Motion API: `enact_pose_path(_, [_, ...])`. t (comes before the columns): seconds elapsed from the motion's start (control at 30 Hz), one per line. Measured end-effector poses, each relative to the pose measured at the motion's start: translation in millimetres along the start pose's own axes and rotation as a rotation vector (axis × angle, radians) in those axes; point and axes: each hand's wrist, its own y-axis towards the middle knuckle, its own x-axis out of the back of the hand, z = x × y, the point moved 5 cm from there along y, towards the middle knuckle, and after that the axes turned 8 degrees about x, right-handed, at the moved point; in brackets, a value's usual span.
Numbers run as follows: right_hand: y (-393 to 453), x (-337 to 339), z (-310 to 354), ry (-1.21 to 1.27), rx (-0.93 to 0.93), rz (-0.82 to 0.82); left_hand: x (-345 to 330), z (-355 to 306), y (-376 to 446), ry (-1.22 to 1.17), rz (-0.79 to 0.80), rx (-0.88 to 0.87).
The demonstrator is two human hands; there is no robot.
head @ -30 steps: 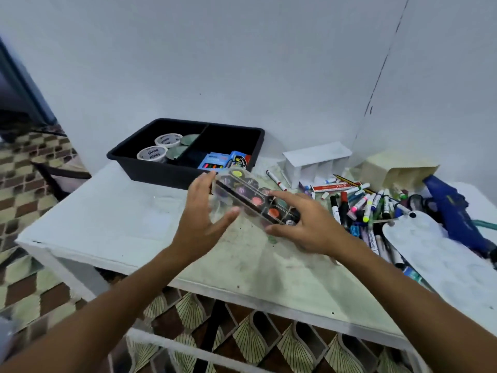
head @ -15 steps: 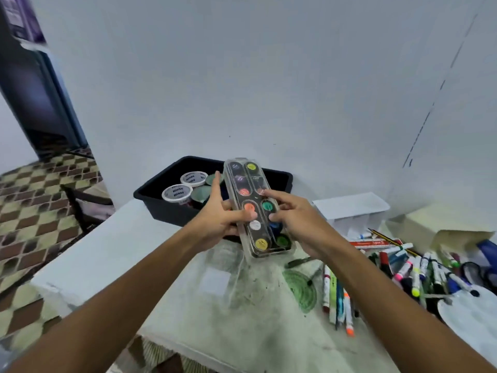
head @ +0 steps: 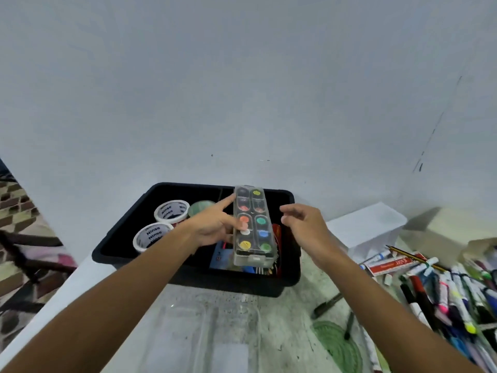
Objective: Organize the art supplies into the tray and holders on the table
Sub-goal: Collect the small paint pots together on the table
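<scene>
Change: the paint box [head: 254,226], held up over the table half a second ago, has been carried over the black tray [head: 129,239] at middle frame | Left hand [head: 215,224]: fingers pressed on its left edge | Right hand [head: 302,224]: let go, fingers loosely curled, just beside | Meaning: box is nearly put away; markers [head: 441,292] at lower right are still unsorted.

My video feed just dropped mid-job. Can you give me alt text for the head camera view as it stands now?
The left hand holds a clear watercolour paint case over the right part of a black tray, while the right hand hovers open just beside it. Two white tubs sit in the tray's left part; loose markers lie piled on the table at right.
</scene>
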Motion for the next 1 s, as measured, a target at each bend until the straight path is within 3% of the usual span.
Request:
enact_pose_path(0.27, [2.8, 3.1, -40.6, -0.379, 0.163, 0.053, 3.5, 31.6, 48.6, 0.102, -0.052, 0.079])
enact_pose_path(0.6, [4.7, -13.6, -59.1, -0.475, 0.206, 0.116, -9.0, 50.6, 64.7, 0.28, -0.127, 0.029])
enact_pose_path(0.73, [4.3, -15.6, -61.6, -0.487, 0.224, 0.11, -17.9, 54.5, 63.6, 0.566, -0.155, -0.068])
enact_pose_path(0.9, [2.8, -13.8, -64.7, -0.478, 0.249, 0.092, -25.9, 43.7, 50.9, 1.293, -0.372, -0.19])
enact_pose_path(1.0, [2.3, -13.6, -66.2, -0.472, 0.262, 0.087, -34.5, 45.4, 47.0, 1.476, -0.203, -0.209])
